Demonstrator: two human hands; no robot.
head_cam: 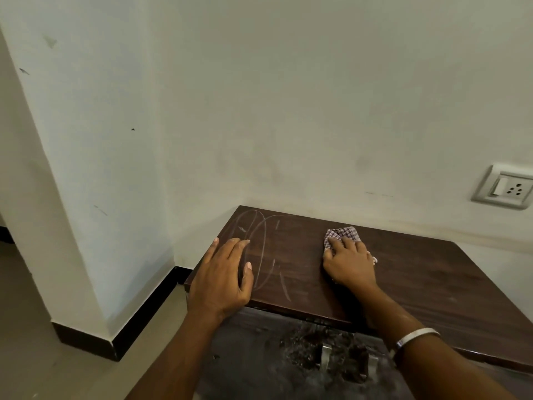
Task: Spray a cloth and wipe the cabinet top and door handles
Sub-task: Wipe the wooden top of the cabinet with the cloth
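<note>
Nearest the camera, two short metal door handles [326,357] stood on the scuffed, flaking front of the dark cabinet, below its top edge; they looked not yet wiped, so that step probably remained. Just beyond them, the left hand [220,280] lay flat with fingers spread on the near left corner of the dark brown wooden cabinet top [432,272], holding nothing, likely there to brace the body while the other arm reached. Pale curved scratch or chalk marks [261,249] ran across the wood just right of that hand. Farther in, the right hand [350,262], a metal bangle [415,337] on its wrist, pressed palm-down with fingers splayed over the crumpled red-and-white checked cloth [341,233], pinning it to the top for wiping. On the far right wall sat a white socket plate [503,187].
</note>
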